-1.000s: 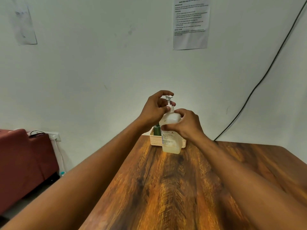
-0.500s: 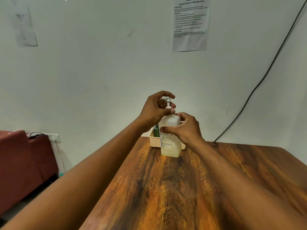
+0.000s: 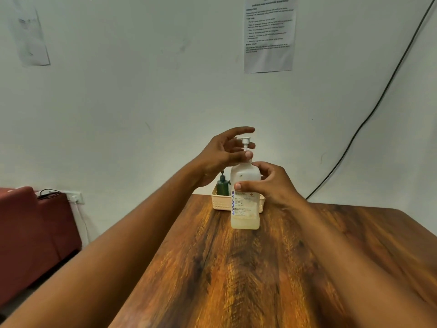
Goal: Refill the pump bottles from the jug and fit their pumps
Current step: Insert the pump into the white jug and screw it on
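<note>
A clear pump bottle (image 3: pixel 244 216) with a blue-lettered label stands upright on the wooden table (image 3: pixel 236 280), pale yellowish liquid low inside it. A white pump (image 3: pixel 245 142) sits in its neck. My right hand (image 3: pixel 272 183) wraps the bottle's upper body from the right. My left hand (image 3: pixel 222 155) pinches the pump collar at the neck with thumb and fingertips, the other fingers spread above the pump head. Behind the bottle, a small dark green pump bottle (image 3: pixel 222 184) stands in a cream basket (image 3: pixel 221 202).
The basket sits at the table's far edge against a white wall. A black cable (image 3: pixel 369 114) runs down the wall at the right. A red sofa (image 3: pixel 30 233) and a wall socket (image 3: pixel 75 197) are at the left, beside the table. A printed sheet (image 3: pixel 269 34) hangs above.
My left hand's fingers have shifted around the pump collar, with the index finger now lifted higher over the pump head. The bottle stays in place under my right hand.
</note>
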